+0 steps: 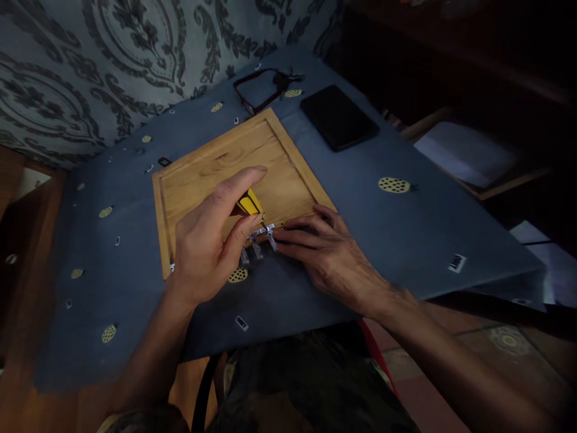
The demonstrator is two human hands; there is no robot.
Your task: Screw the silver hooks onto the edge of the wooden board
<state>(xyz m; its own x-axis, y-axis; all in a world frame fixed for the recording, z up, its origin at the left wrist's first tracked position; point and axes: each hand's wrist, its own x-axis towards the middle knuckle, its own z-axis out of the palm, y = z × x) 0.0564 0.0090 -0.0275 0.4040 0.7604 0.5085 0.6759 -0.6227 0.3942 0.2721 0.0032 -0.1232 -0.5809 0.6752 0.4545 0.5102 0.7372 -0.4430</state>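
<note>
A wooden panel with a raised frame (282, 129) lies on the table. My left hand (202, 246) is closed round the yellow and black handle of a screwdriver (251, 203). Its shaft points down at a small metal fitting (265, 230) on the panel's near edge. My right hand (329, 246) lies over that edge, right of the fitting, fingers stretched out and fingertips against the metal. Its thumb is hard to make out. Several metal tabs (256, 249) stick out from the edge towards me. Another metal piece (172, 267) shows at the near left corner.
A blue patterned cloth (360, 228) covers the table. Behind the panel lie a dark strap-like loop (259, 90) and a black tablet-like slab (339, 117). A small dark clip (164, 161) sits by the panel's left edge. A patterned curtain (135, 54) hangs behind.
</note>
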